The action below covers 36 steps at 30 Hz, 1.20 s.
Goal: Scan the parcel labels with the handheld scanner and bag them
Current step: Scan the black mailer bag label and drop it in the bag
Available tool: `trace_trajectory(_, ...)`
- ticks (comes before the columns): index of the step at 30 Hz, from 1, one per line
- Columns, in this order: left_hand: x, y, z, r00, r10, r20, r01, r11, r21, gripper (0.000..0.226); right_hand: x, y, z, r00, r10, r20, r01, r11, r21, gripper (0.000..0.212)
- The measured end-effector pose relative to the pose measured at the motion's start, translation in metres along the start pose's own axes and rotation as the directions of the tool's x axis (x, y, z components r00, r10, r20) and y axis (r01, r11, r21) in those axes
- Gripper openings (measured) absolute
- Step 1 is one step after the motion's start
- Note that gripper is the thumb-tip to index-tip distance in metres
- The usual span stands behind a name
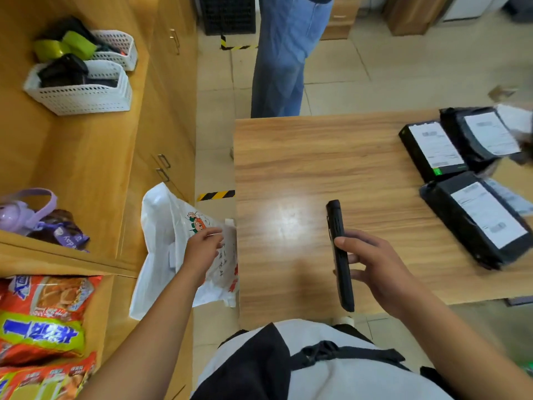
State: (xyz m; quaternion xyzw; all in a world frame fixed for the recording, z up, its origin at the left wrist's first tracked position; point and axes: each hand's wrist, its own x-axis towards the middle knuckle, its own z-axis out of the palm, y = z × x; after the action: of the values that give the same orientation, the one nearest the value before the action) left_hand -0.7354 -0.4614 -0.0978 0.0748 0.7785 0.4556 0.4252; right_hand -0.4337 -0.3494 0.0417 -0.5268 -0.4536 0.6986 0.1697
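My left hand (203,246) pinches the white bag (164,226) beside the desk (288,157) | my right hand (377,267) curls around the scanner (336,220) | parcels (476,220) lie right of it, apart

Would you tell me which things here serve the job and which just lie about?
Job: black handheld scanner in right hand; white plastic bag in left hand; black wrapped labelled parcels.
Lying about: white perforated baskets; purple headphones; orange snack packets.
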Motion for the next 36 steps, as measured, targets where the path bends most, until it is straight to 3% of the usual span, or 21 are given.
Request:
trace_trajectory(7,-0.046,0.067,0.139,0.956,0.142,0.255,-0.189,0.967,0.169,0.017,-0.017,-0.001,-0.098,0.993,-0.009,-0.122,0.023,0.993,0.114,0.045)
trace_trajectory(11,-0.082,0.091,0.231,0.872,0.181,0.454,-0.339,0.893,0.296,0.019,-0.028,0.008,-0.164,0.972,0.003,-0.237,0.05,0.975,0.218,0.018)
trace_trajectory(14,-0.108,0.102,0.297,0.806,0.181,0.564,-0.435,0.828,0.355,0.02,-0.036,0.016,-0.21,0.952,0.017,-0.306,0.079,0.951,0.3,0.012)
trace_trajectory(18,-0.136,0.105,0.381,0.771,0.137,0.622,-0.463,0.791,0.4,0.018,-0.051,0.03,-0.271,0.922,0.049,-0.383,0.099,0.928,0.358,0.016)
trace_trajectory(22,-0.157,0.102,0.463,0.794,0.174,0.583,-0.497,0.738,0.456,0.029,-0.067,0.043,-0.322,0.888,0.07,-0.454,0.123,0.916,0.382,0.018)
trace_trajectory(24,-0.163,0.101,0.5,0.79,0.231,0.568,-0.581,0.579,0.572,0.048,-0.075,0.048,-0.341,0.875,0.085,-0.476,0.127,0.909,0.396,0.019)
trace_trajectory(26,-0.171,0.102,0.529,0.744,0.295,0.599,-0.667,0.301,0.681,0.061,-0.081,0.053,-0.356,0.864,0.103,-0.493,0.129,0.901,0.415,0.016)
trace_trajectory(28,-0.176,0.106,0.553,0.671,0.293,0.681,-0.726,0.072,0.684,0.066,-0.085,0.057,-0.368,0.858,0.112,-0.501,0.127,0.899,0.419,0.014)
trace_trajectory(31,-0.175,0.112,0.577,0.554,0.152,0.819,-0.793,-0.206,0.574,0.078,-0.088,0.061,-0.378,0.856,0.105,-0.506,0.136,0.899,0.416,0.01)
trace_trajectory(34,-0.172,0.117,0.591,0.478,-0.069,0.876,-0.822,-0.385,0.419,0.098,-0.089,0.063,-0.382,0.852,0.107,-0.512,0.141,0.895,0.422,0.014)
trace_trajectory(36,-0.171,0.119,0.598,0.466,-0.141,0.874,-0.803,-0.482,0.351,0.112,-0.09,0.065,-0.384,0.848,0.121,-0.516,0.132,0.895,0.427,0.013)
